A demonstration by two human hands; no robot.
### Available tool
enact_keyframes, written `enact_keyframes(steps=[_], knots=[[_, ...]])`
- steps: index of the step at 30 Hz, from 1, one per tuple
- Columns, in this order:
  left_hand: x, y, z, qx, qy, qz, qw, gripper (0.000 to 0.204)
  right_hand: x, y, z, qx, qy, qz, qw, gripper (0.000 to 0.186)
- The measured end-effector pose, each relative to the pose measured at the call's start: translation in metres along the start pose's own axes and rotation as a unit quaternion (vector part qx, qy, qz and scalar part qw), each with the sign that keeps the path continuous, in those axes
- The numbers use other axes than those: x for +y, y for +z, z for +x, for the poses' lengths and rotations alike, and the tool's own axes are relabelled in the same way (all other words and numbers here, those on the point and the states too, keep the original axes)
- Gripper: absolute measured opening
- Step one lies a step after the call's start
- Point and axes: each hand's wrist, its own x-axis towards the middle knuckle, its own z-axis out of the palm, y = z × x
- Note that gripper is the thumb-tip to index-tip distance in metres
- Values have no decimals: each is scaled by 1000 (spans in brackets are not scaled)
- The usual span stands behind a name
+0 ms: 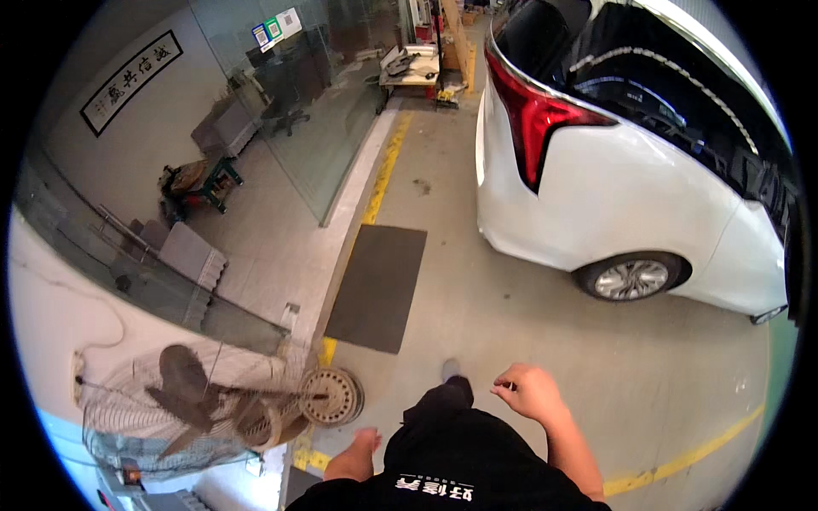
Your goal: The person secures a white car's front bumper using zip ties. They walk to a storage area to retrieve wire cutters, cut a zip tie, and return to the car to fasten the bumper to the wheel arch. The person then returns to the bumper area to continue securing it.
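My right hand (527,391) swings out in front of my body over the floor. Its fingers are loosely curled, a small gap shows between thumb and fingers, and I see nothing in them. Lower and to the left, my left hand (361,450) hangs beside my black shirt, nearest to the round base (332,397) of a large fan. That hand is small and smeared, so its fingers cannot be made out. One foot in a grey shoe (451,368) is forward on the floor. Neither hand touches anything that I can see.
A white car (630,183) with a red tail light stands at the right. A dark mat (377,288) lies by the glass door (281,102) at the left. The caged fan (187,392) is at the lower left. Farther ahead stands a cluttered workbench (412,66).
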Motion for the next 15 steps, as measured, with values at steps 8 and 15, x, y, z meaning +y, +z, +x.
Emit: enact_keyframes(steps=[8, 15], knots=[[565, 233, -189, -176, 447, 22, 877, 27, 66, -33, 216, 36, 110, 14, 993, 16], [809, 254, -228, -210, 631, 88, 741, 30, 137, -41, 448, 17, 159, 46, 986, 20]])
